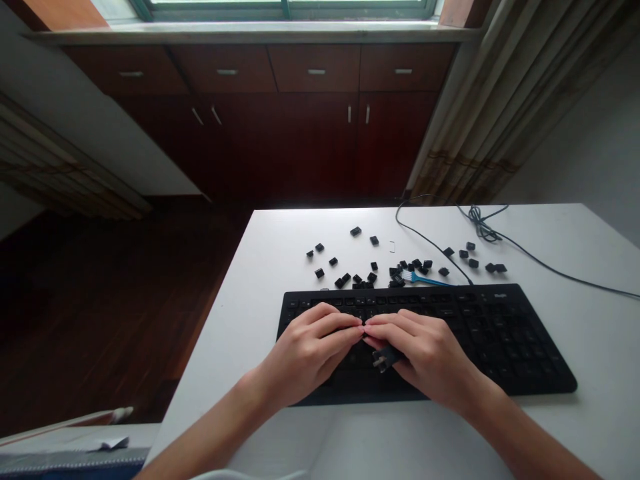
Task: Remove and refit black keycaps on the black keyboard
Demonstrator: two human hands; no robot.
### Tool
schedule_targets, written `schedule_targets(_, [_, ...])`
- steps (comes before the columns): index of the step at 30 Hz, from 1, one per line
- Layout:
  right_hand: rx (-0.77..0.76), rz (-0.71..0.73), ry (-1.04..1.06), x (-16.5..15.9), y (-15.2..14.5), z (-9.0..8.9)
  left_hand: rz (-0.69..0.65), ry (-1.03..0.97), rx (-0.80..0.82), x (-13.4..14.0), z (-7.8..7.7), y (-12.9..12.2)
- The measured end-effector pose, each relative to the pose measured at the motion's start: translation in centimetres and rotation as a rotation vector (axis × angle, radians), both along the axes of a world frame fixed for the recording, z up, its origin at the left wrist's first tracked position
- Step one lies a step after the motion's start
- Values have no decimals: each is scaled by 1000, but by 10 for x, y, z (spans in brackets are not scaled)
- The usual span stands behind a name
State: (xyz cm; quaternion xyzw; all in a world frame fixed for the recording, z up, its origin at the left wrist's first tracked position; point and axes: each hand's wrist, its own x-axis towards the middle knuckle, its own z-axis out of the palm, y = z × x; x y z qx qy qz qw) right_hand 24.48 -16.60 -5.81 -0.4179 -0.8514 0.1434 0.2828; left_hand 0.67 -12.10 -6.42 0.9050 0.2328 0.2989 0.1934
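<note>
A black keyboard (515, 360) lies on the white table, with both my hands over its middle. My left hand (315, 343) is closed, thumb and fingers pinched together above the keys. Its fingertips meet those of my right hand (425, 350), and whatever is between them is too small and hidden to tell. Tucked under the curled fingers of my right hand is a dark tool with metal prongs (385, 359), its pronged end pointing left. Beyond the keyboard's back edge lie several loose black keycaps (320, 273) and a blue brush (425, 279) with pale bristles.
The keyboard's cable (435, 243) runs off the back, and a bundled cord (483, 223) stretches right across the white table (235, 313). A thin wire piece (393, 247) lies among the keycaps. Dark red cabinets (280, 133) stand beyond; curtains (465, 113) hang at right.
</note>
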Motion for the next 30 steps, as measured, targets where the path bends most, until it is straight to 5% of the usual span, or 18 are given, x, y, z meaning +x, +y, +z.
schedule_targets(30, [15, -37, -48, -2, 2, 0, 156, -37, -96, 2, 3, -3])
